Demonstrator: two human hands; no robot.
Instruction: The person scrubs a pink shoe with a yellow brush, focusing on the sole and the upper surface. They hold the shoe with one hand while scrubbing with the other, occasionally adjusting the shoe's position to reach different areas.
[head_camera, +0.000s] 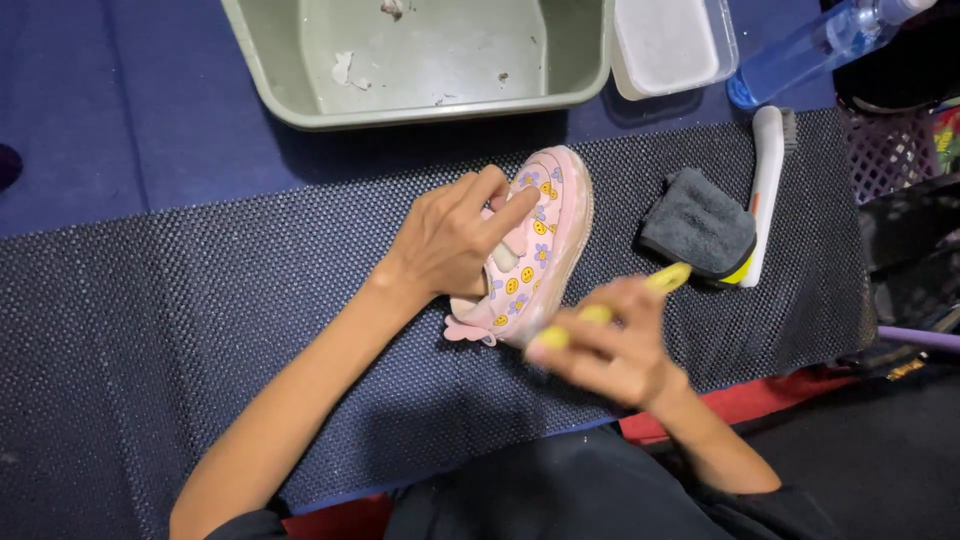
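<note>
Scrubbing is the step in hand, judging by how things lie: the left hand (455, 238) is closed over the upper of a small pink shoe (530, 250) printed with yellow faces and purple flowers, fingers curled around its strap and the forefinger stretched along the top, pinning it on its side on the dark mesh mat (200, 330) that covers the tabletop. The right hand (610, 350) is wrapped tight around a yellow brush handle (668, 278), blurred with motion, its working end at the shoe's pale sole edge near the heel; the bristles themselves cannot be made out. Beyond the shoe sit a grey-green basin (300, 100) with bits of residue inside, a white lidded tub (665, 45) and a blue spray bottle (800, 55). Near the shoe's toe lie a folded grey cloth (700, 225) and a white-handled brush (768, 190). A next stroke would call for a firm hold by the left hand so the shoe does not skid, and likely a turn of the shoe to reach unbrushed sole edge.
</note>
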